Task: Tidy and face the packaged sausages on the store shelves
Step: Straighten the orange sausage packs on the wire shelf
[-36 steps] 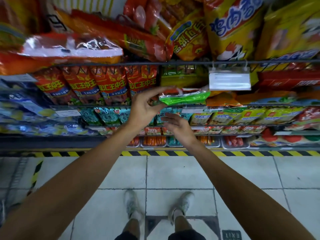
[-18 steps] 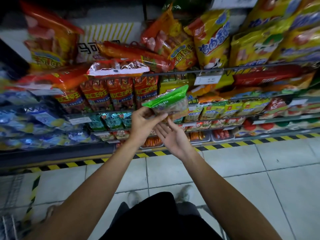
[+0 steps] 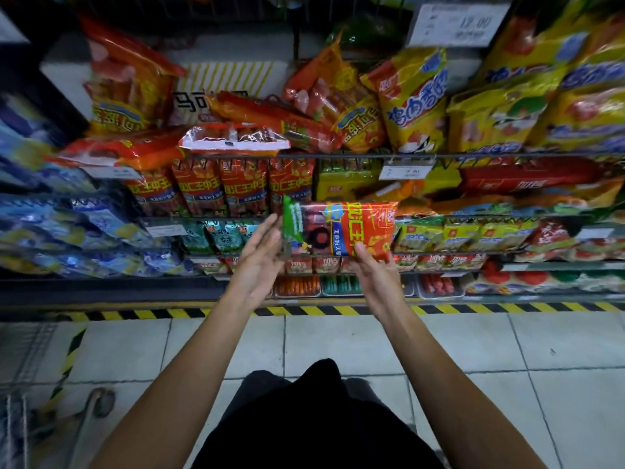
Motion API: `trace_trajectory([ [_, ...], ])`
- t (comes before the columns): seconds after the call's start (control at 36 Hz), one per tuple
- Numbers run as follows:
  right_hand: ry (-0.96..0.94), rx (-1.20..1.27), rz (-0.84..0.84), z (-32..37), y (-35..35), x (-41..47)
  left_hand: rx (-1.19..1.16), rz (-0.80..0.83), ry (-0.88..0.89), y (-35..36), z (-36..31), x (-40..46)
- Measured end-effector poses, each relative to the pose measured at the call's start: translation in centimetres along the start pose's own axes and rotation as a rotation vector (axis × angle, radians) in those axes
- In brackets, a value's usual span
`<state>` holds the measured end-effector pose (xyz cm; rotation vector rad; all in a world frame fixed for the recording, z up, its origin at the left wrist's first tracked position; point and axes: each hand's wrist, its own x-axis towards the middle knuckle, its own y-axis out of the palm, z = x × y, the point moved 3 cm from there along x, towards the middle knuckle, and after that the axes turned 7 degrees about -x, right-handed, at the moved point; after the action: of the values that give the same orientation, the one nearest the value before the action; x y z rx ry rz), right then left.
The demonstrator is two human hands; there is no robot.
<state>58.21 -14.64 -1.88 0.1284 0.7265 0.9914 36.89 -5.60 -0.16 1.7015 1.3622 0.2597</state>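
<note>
Red pack [image 3: 355,230] held sideways in the air before the shelves [image 3: 439,156], green end to the left, printed face toward the camera. Right hand [image 3: 378,275] under its lower right corner, thumb curled onto the front, remaining fingers hidden behind the wrapper. Left hand [image 3: 262,258] just left of the pack, fingers straight and slightly spread, tips touching or almost touching the green end; contact hard to judge through motion blur.

Behind the pack and up to its left, a row of matching red packs [image 3: 223,187] standing upright on the same shelf level. Directly above the pack, beyond the wire rail, a yellow-green pack [image 3: 341,177] and a white price tag [image 3: 404,171] clipped to the rail. Above that rail, orange bags [image 3: 341,96] leaning crookedly, one clear-fronted pack [image 3: 233,140] lying flat with its end over the edge. Up and right of the pack, big yellow bags [image 3: 416,99] standing. Far left of the pack, blue bags [image 3: 67,225], blurred. Below the pack, small packets and trays [image 3: 297,285] of sausages on the lowest levels. Under the shelves, a yellow-black hazard strip [image 3: 338,310] along the tiled floor [image 3: 338,343].
</note>
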Motion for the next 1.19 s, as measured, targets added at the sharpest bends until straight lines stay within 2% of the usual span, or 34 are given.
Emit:
trace_trajectory([
  [0.06,-0.041,-0.140,-0.028,1.0,-1.1,0.2,0.148,-0.047,0.032,-1.4,-0.7,-0.2],
  [0.17,-0.082,-0.275,-0.036,2.1,-1.7,0.3,0.651,-0.048,0.079,-2.5,-1.2,-0.5],
  [0.31,-0.143,-0.400,-0.016,3.1,-0.9,0.7,0.916,-0.009,0.157,-0.9,-1.3,-0.5],
  [0.39,-0.182,-0.451,0.028,3.8,-0.3,0.9,1.094,0.087,0.089,0.0,-0.8,-0.1],
  [0.5,-0.238,-0.598,0.093,4.0,1.2,1.2,1.133,0.140,-0.048,0.1,-0.1,0.9],
  [0.69,-0.322,-0.727,0.085,2.6,3.5,2.1,1.160,0.186,-0.062,-1.3,-0.1,3.2],
  [0.86,-0.360,-0.751,0.082,2.7,4.0,3.3,1.106,0.129,0.035,-2.4,-0.6,5.3],
  [1.03,-0.364,-1.049,0.150,3.6,3.5,5.3,1.118,0.092,0.108,-0.9,-0.3,6.8],
  [1.11,-0.432,-1.162,0.152,4.1,3.4,6.3,1.110,0.072,0.191,0.2,0.2,7.5],
  [1.19,-0.546,-1.114,0.137,5.3,3.4,7.7,1.074,0.060,0.280,1.9,0.4,8.7],
])
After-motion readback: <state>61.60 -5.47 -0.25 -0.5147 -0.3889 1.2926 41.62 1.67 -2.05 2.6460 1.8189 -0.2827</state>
